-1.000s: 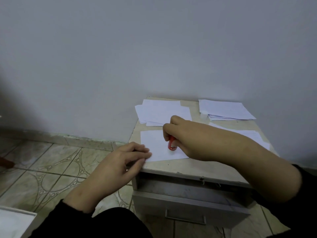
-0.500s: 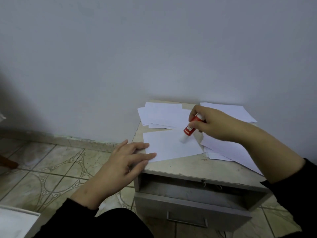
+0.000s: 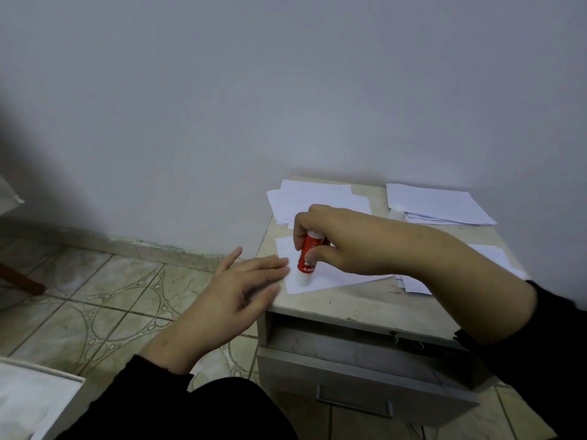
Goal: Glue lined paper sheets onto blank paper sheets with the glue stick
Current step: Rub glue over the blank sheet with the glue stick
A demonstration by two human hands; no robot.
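A white paper sheet [image 3: 333,277] lies near the front left of a small cabinet top [image 3: 365,306]. My right hand [image 3: 336,239] grips a red glue stick [image 3: 307,258] upright, its white tip down on the sheet's left part. My left hand [image 3: 244,281] has straight fingers resting on the sheet's left edge. A pile of white sheets [image 3: 317,198] lies at the back left, another stack [image 3: 438,206] at the back right, and more sheets [image 3: 489,258] lie under my right forearm. I cannot tell which sheets are lined.
A small white cap-like object [image 3: 396,212] sits beside the back right stack. The cabinet's drawer [image 3: 365,385] is pulled out toward me. A tiled floor [image 3: 104,296] lies to the left, a wall [image 3: 286,90] behind, and a white object [image 3: 28,398] sits at the bottom left.
My right hand brought the glue stick from the sheet's upper right back down to its left part, near my left hand. My left hand stayed at the sheet's left edge.
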